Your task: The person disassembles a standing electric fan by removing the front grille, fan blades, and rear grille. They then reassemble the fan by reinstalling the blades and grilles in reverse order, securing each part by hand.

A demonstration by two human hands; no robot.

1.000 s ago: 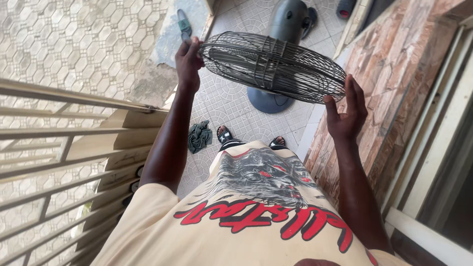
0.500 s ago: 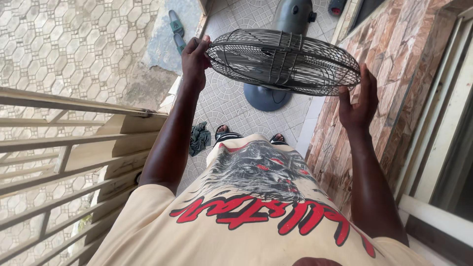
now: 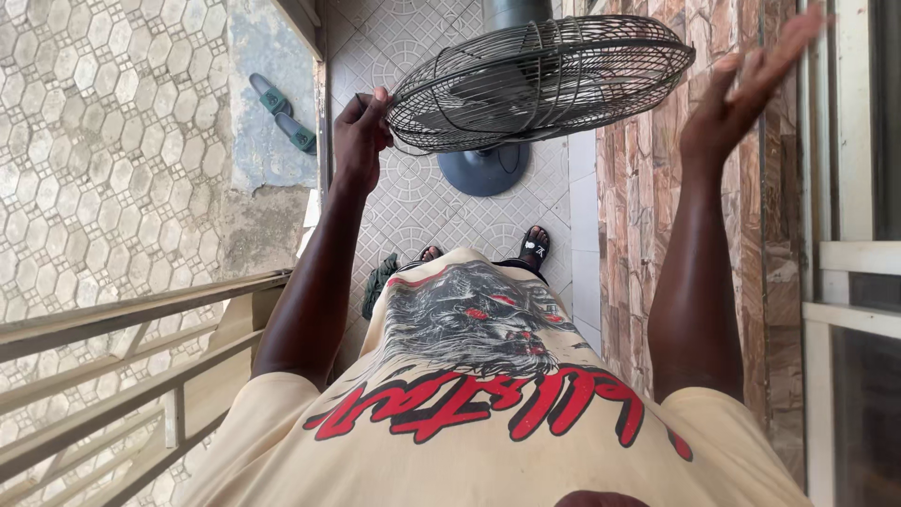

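1 wire fan guard (image 3: 540, 80) is held level above the fan base (image 3: 485, 169): left hand (image 3: 361, 141) pinches its rim; right hand (image 3: 751, 89) spread, clear of it.

No packages, labels, signs or screens in view. Nearest thing to it: printed graphic on the person's cream shirt (image 3: 488, 394), at 6 o'clock in frame, w/ grey animal picture above a band of red lettering edged in black. Nothing else printed or packaged visible.
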